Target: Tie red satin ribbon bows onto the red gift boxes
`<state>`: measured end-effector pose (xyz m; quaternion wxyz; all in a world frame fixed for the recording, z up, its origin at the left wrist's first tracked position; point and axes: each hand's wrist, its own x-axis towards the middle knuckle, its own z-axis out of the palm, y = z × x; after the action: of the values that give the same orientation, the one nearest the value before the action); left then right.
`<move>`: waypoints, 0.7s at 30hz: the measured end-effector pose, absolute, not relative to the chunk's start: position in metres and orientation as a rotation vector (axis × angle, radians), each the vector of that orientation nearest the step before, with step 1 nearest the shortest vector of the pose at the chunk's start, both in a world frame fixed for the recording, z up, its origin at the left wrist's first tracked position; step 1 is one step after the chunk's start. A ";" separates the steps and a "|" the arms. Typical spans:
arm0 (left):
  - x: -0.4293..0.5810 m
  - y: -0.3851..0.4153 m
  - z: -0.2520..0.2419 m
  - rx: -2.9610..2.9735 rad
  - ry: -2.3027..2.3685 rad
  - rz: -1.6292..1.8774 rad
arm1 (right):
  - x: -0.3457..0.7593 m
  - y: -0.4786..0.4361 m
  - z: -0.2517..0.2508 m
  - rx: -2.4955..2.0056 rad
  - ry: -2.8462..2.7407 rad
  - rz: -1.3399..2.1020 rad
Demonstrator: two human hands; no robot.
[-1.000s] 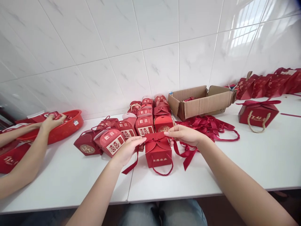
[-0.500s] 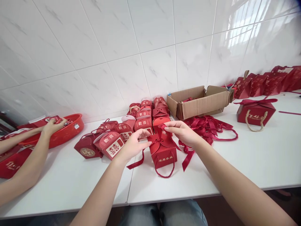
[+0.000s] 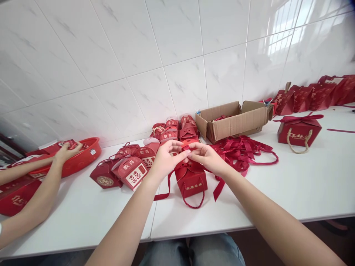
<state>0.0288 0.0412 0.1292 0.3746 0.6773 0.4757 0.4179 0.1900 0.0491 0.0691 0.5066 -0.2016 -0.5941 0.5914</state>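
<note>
A small red gift box (image 3: 191, 183) with gold lettering and a rope handle stands upright on the white table in front of me. Just above its top, my left hand (image 3: 169, 157) and my right hand (image 3: 203, 157) meet, both pinching the red ribbon (image 3: 185, 148) that rises from the box's lid. One ribbon tail (image 3: 165, 192) trails to the left onto the table; another end (image 3: 219, 189) lies to the right of the box. Parts of the ribbon are hidden behind my fingers.
Several finished-looking red boxes (image 3: 130, 171) cluster behind and left. Loose ribbons (image 3: 244, 153) lie in a heap by a cardboard box (image 3: 235, 125). Another ribboned box (image 3: 299, 133) stands right. At left, a co-worker's hands (image 3: 62, 153) work over a red basin (image 3: 83, 159).
My left hand has risen from the box's lid to the ribbon, and both hands have come together over the box. The co-worker's hands remain by the basin.
</note>
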 end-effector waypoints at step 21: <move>-0.013 0.030 0.091 1.697 1.548 0.748 | 0.185 0.050 0.066 -0.616 -1.562 1.194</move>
<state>-0.0130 0.0301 0.0909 0.3549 0.6566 0.5992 0.2895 0.1854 0.0500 0.0658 0.5148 -0.2565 -0.6499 0.4967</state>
